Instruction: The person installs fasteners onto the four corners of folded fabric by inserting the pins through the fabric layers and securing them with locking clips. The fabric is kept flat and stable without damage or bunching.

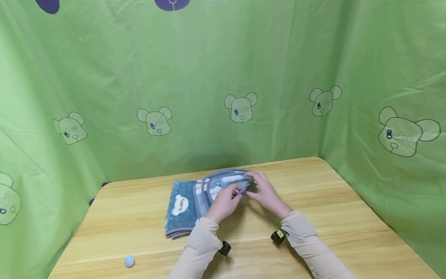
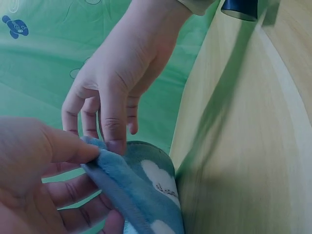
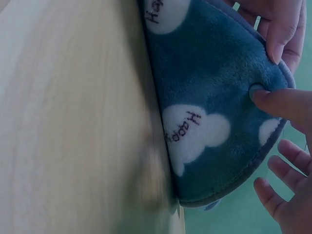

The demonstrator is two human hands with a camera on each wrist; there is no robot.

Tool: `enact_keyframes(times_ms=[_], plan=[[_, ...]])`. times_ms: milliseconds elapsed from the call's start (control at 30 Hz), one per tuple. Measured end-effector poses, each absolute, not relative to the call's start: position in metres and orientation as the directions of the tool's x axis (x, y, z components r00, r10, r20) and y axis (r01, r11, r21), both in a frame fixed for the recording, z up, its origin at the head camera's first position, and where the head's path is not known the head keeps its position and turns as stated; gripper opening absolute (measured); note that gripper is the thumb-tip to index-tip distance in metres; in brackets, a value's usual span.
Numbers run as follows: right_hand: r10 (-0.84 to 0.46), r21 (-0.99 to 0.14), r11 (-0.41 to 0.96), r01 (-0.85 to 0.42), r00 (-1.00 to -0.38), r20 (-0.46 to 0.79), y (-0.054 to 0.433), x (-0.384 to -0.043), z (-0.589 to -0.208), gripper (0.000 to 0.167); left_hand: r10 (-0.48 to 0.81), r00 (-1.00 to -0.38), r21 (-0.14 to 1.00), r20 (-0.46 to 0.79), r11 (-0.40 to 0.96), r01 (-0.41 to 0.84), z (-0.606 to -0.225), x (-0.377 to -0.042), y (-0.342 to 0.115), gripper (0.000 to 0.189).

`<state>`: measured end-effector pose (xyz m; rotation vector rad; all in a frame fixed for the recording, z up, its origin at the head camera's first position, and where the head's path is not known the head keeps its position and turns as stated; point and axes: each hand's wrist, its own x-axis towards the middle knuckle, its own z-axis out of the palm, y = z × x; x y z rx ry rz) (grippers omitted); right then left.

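A teal plush towel with grey trim and white "Happy" bear-head patches lies folded on the table, its right part lifted and curved over. My left hand pinches the grey-trimmed edge, thumb on top in the left wrist view. Close by, my right hand pinches the same raised part near its right end. In the right wrist view, the right thumb dents the plush while the other fingers spread away from it. Cloth hides some fingertips of both hands.
A small light-blue ball sits on the wooden table at the front left. Green curtains with bear-head drawings stand behind and at both sides. Black devices are strapped at both wrists.
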<state>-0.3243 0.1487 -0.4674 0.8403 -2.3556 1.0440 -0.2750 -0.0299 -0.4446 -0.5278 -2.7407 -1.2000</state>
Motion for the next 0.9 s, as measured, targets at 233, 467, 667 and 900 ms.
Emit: enact_keyframes(times_ms=[233,467,667,900], plan=[[-0.408,-0.494,0.529,-0.690,-0.718,0.565,0.150,-0.326,-0.469,0.054,0.323,-0.915,0.645,0.241,0.651,0.400,-0.442,-0.273,-0.033,0.021],[-0.445,-0.480,0.509,-0.715,-0.696,0.564,0.151,-0.324,-0.472,0.025,0.353,-0.910,0.640,0.217,0.653,0.405,-0.436,-0.273,-0.036,0.022],[-0.463,-0.458,0.478,-0.749,-0.659,0.593,0.152,-0.324,-0.471,0.023,0.390,-0.902,0.622,0.186,0.664,0.415,-0.428,-0.268,-0.042,0.023],[-0.480,-0.458,0.467,-0.756,-0.652,0.587,0.152,-0.326,-0.472,0.023,0.437,-0.884,0.541,0.167,0.709,0.453,-0.414,-0.253,-0.069,0.026]])
